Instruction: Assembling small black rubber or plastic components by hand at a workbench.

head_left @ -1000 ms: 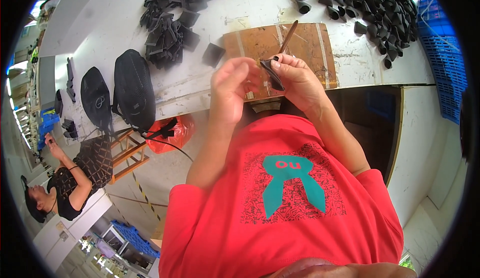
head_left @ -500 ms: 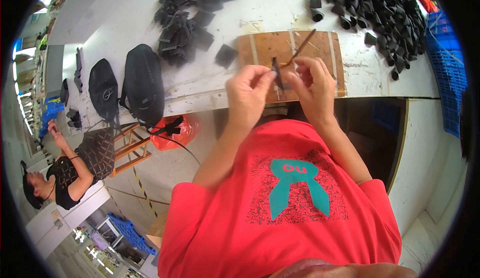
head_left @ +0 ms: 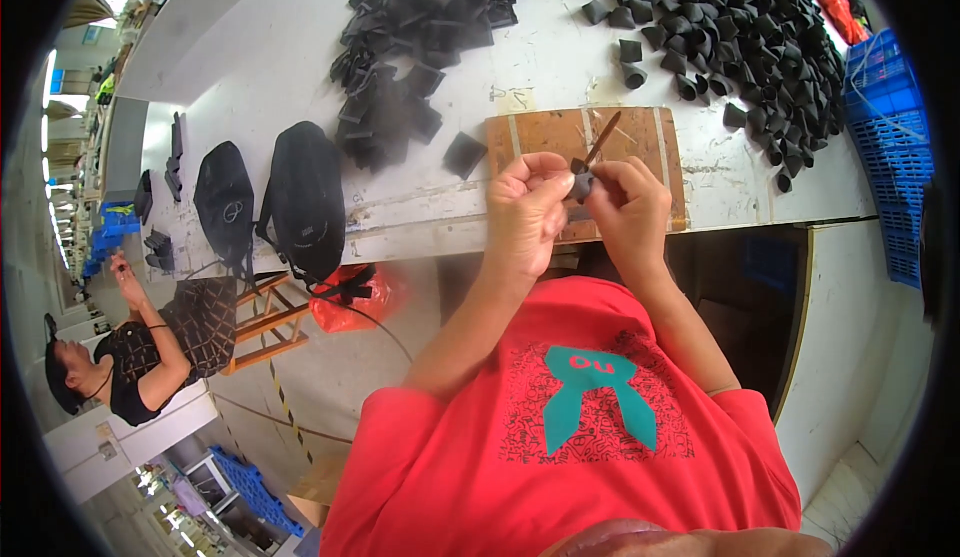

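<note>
Right hand (head_left: 632, 205) has moved in toward the left hand (head_left: 528, 212); fingers of both pinch a small black piece (head_left: 582, 188) over the brown board (head_left: 540, 133). Farther off, flat black pieces (head_left: 432, 19) lie heaped left, black tubes (head_left: 745, 42) right.

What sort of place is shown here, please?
Probably a workshop or factory floor: heaps of similar black pieces on a white worktable, a blue plastic crate beside it, and another person nearby.

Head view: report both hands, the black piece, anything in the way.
Left hand and right hand pinching small black piece. Piece held over brown board. Brown stick close beyond it; contact unclear.
</note>
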`<action>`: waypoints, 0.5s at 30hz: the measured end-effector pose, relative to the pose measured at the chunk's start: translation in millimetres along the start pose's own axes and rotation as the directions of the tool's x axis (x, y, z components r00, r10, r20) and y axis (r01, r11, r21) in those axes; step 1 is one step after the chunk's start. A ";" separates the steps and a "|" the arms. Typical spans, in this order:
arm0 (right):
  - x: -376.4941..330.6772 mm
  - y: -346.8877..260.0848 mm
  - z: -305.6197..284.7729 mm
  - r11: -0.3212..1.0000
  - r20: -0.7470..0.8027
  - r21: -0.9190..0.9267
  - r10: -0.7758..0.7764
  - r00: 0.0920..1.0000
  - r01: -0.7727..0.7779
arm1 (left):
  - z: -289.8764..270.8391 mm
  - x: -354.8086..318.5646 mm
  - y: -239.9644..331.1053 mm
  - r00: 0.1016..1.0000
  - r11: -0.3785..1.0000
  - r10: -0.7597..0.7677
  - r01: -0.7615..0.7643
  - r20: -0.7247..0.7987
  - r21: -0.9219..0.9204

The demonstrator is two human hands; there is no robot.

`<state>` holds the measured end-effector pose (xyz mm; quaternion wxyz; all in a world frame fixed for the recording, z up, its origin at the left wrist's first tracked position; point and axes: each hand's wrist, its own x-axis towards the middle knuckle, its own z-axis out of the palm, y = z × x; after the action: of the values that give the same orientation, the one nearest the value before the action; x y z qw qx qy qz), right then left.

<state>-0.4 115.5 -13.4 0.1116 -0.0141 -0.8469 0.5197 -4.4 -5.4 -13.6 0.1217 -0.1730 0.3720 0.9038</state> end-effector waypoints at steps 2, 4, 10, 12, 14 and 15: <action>7.1 -6.6 -11.5 0.929 0.140 0.272 0.218 0.966 -0.250 | 0.8 -3.8 8.6 0.989 0.994 -0.082 0.090 0.123 -0.062; 12.6 3.7 -21.0 0.581 0.473 0.545 0.383 0.793 -0.605 | 2.3 -6.1 11.4 0.983 0.995 -0.087 0.079 0.159 0.058; 9.6 10.7 -14.5 -0.056 0.700 0.707 0.192 0.688 -0.705 | 8.6 -3.3 -14.5 0.848 0.604 0.506 -0.479 0.158 0.637; 14.3 0.6 -23.4 0.199 0.657 0.687 0.241 0.715 -0.699 | 16.3 -2.8 2.6 0.955 0.869 0.289 -0.288 0.059 0.403; 22.5 -15.5 -35.6 0.432 0.599 0.644 0.228 0.768 -0.631 | 14.5 4.4 18.7 0.977 0.985 -0.087 0.114 0.195 -0.132; 27.0 -24.8 -40.6 0.638 0.549 0.557 0.198 0.812 -0.532 | 17.1 4.9 23.9 0.977 0.985 -0.087 0.114 0.195 -0.133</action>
<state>-16.2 143.4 30.9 -0.1956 -0.0303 -0.5718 0.7961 -21.0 -9.4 10.8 0.1892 -0.1137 0.2836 0.9332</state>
